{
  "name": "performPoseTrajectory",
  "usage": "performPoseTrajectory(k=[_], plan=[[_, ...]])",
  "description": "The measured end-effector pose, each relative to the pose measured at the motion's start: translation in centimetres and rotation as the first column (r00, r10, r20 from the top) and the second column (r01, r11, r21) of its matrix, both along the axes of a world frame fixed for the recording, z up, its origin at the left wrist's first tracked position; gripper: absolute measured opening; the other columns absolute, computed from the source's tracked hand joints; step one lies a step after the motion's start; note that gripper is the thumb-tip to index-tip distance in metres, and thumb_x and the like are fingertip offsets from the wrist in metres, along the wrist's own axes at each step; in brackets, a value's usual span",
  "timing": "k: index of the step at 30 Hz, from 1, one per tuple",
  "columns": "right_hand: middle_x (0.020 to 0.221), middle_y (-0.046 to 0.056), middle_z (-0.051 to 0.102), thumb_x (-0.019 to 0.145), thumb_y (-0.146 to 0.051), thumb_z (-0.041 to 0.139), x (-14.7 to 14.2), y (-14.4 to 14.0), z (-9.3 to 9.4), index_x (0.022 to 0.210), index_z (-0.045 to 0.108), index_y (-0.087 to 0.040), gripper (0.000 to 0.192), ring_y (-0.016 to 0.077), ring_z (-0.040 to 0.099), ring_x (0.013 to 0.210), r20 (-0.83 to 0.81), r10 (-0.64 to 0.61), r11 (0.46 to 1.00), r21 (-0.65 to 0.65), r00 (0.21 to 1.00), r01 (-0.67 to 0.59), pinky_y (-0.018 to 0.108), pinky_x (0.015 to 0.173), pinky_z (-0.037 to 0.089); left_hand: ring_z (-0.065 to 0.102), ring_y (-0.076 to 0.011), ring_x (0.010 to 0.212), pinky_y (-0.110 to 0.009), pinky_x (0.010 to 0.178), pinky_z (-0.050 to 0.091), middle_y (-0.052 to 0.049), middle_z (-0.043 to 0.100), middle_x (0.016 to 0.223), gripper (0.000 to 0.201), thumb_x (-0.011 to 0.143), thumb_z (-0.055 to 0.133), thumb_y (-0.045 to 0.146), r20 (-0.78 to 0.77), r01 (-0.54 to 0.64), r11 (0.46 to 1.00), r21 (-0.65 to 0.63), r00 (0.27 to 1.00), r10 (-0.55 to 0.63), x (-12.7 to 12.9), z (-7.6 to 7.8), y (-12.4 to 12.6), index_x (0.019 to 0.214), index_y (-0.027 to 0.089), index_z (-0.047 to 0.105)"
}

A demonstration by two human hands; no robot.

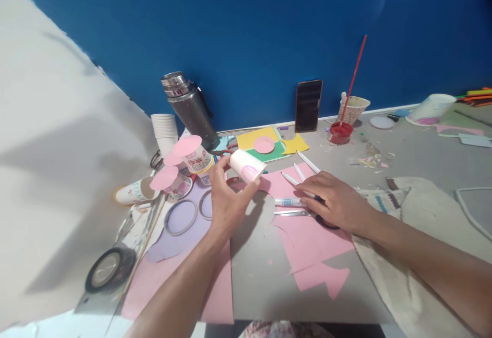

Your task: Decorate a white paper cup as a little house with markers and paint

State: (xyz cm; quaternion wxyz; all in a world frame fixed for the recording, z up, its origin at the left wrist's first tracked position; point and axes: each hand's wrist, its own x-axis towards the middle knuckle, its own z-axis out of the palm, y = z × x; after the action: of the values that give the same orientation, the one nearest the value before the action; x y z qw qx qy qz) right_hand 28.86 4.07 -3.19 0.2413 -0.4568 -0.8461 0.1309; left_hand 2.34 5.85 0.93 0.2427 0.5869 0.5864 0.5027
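A white paper cup with pink scribbles on its side lies tilted in my left hand, gripped between thumb and fingers. Over on the pink paper, my right hand rests with fingers stretched apart, touching a white marker and a glue tube. Part of a pair of scissors shows, its handle under that hand. Two more white markers lie just beyond the fingertips. Left of my left hand stand decorated paper cups with pink paper discs on top.
Against the blue wall stand a steel flask, a phone and a red pot with a stick. At left are stacked cups and tape rolls. A beige cloth lies right, near paper scraps.
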Motion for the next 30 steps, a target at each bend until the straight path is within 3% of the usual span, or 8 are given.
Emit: performPoseTrajectory(k=[4,10,21,25,30], plan=[[0.109,0.011,0.078,0.105,-0.035,0.058,-0.1,-0.1,0.3,0.114,0.078,-0.025,0.024,0.0307,0.069,0.106,0.022,0.000,1.000,-0.017,1.000,0.000,0.049,0.093,0.057,0.057,-0.0304,0.132,-0.045,0.097,0.060,-0.011,0.053,0.142,0.068,0.073,0.081,0.027,-0.029,0.101,0.995,0.010,0.994,-0.101,0.3,-0.6,-0.2,0.135,0.027,0.054],[0.111,0.012,0.080,0.104,-0.033,0.058,-0.3,-0.2,0.6,0.118,0.077,-0.023,0.026,0.0312,0.072,0.105,-0.020,-0.041,0.999,-0.017,0.999,0.040,0.049,0.091,0.059,0.053,-0.0318,0.135,-0.052,0.104,0.057,-0.010,0.050,0.141,0.072,0.070,0.079,0.021,-0.133,0.165,0.986,0.035,0.978,-0.159,0.6,-1.0,-0.7,0.136,0.030,0.053],[0.109,0.012,0.081,0.105,-0.032,0.054,-0.4,-0.2,0.9,0.115,0.077,-0.022,0.027,0.0309,0.073,0.104,-0.033,-0.034,0.999,-0.018,0.999,0.033,0.048,0.090,0.060,0.050,-0.0297,0.137,-0.052,0.112,0.053,-0.010,0.047,0.144,0.070,0.074,0.078,0.019,-0.166,0.213,0.976,0.033,0.965,-0.205,0.7,-1.0,-1.0,0.138,0.028,0.051],[0.106,0.010,0.082,0.103,-0.030,0.055,-0.6,-0.5,1.7,0.113,0.077,-0.025,0.025,0.0288,0.076,0.101,-0.139,-0.110,0.993,0.035,0.984,0.115,0.045,0.089,0.062,0.050,-0.0315,0.138,-0.052,0.108,0.056,-0.010,0.048,0.145,0.071,0.072,0.079,0.021,-0.128,0.214,0.977,0.020,0.969,-0.209,0.7,-1.0,-0.9,0.138,0.029,0.052],[0.101,0.007,0.081,0.096,-0.032,0.065,-0.4,-1.0,2.6,0.106,0.078,-0.026,0.017,0.0224,0.077,0.075,-0.338,-0.301,0.953,-0.061,0.892,0.298,0.033,0.062,0.063,0.056,-0.0301,0.132,-0.049,0.101,0.060,-0.011,0.051,0.141,0.069,0.073,0.076,0.023,-0.049,0.272,0.962,0.002,0.961,-0.271,0.7,-0.7,-0.9,0.137,0.027,0.053]])
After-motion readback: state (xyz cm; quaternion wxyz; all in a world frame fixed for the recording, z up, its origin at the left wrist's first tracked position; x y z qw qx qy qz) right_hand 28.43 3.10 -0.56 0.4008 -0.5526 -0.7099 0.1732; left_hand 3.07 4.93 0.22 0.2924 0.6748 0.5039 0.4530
